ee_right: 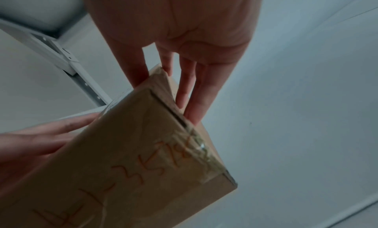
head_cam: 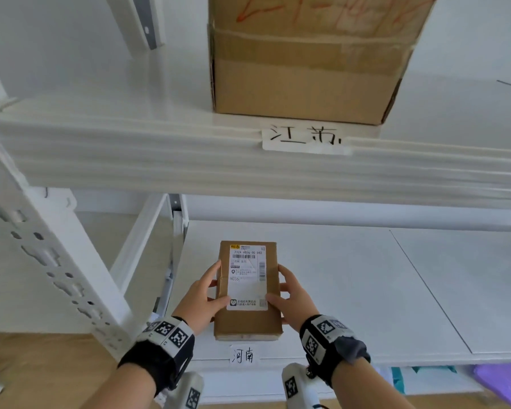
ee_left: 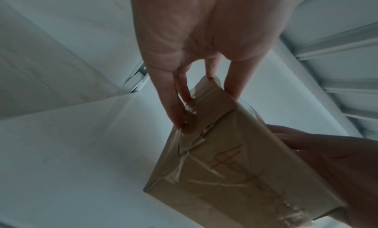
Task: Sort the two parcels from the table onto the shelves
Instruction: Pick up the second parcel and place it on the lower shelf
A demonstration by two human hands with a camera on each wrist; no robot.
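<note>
A small brown cardboard parcel (head_cam: pixel 248 323) with a white shipping label on top hangs just above the front of the lower white shelf (head_cam: pixel 351 290), over a paper tag reading 河南 (head_cam: pixel 242 355). My left hand (head_cam: pixel 210 290) grips its left side and my right hand (head_cam: pixel 289 290) its right side, thumbs on top. From below, the left wrist view has the parcel (ee_left: pixel 235 166) with red writing on its underside, and my left hand (ee_left: pixel 206 79) lies along its edge. The right wrist view shows the parcel (ee_right: pixel 132 158) held by my right hand (ee_right: pixel 169 79).
A large taped cardboard box (head_cam: pixel 304 63) stands on the upper shelf (head_cam: pixel 160 149) above a tag reading 江苏 (head_cam: pixel 304 137). A perforated white upright (head_cam: pixel 42 246) rises at the left. Purple and teal items (head_cam: pixel 502 382) lie under the lower shelf.
</note>
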